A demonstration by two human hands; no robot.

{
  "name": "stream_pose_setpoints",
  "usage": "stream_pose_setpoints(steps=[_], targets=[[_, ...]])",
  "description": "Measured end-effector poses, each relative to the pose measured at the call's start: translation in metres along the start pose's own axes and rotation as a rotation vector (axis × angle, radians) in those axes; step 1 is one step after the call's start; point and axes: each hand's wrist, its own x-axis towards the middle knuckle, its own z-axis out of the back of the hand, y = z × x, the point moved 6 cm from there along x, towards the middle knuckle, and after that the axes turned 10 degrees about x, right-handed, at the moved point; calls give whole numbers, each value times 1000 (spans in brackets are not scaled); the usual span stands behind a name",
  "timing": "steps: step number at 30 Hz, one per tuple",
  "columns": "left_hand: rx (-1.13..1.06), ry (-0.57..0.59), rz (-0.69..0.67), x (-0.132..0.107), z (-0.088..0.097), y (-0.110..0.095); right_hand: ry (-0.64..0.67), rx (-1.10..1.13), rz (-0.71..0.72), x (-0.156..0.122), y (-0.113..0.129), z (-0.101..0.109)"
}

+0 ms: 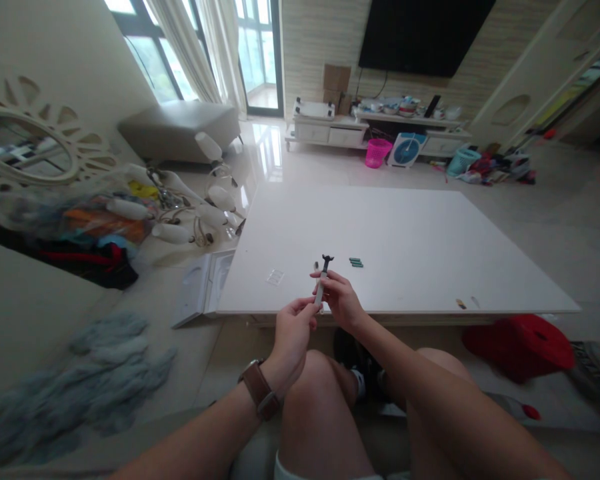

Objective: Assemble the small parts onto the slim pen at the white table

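Thin white stick with black forked top [321, 291]: mid-frame, pinched by bare left hand [296, 327] and bare right hand [344, 301], maybe for steadiness.
Small green tubes [356, 263]: mid-frame, maybe for easy reach.

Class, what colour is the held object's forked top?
The forked top is black, seen in the head view.
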Motion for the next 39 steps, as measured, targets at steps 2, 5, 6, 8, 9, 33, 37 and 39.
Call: stream_pose_setpoints(steps=[2, 5, 6, 8, 9, 33, 37, 39], targets=[[3, -3, -2, 0, 0, -1, 6, -8, 2, 1, 0, 0], [-17, -10, -10, -1, 0, -2, 19, -7, 15, 3, 1, -2], [-20, -14, -13, -1, 0, -3, 22, -3, 20, 3, 2, -3], [-14, -19, -15, -1, 0, -3, 29, 1, 26, 3, 2, -4], [-7, -19, -15, -1, 1, -3, 34, -1, 24, 2, 2, -4], [54, 38, 3, -3, -3, -1, -5, 64, -64, 4, -3, 1], [70, 30, 20, -4, -2, 0, 20, 56, -88, 2, -8, -2], [69, 41, 39, -4, -3, 2, 21, 46, -89, 2, -9, -2]])
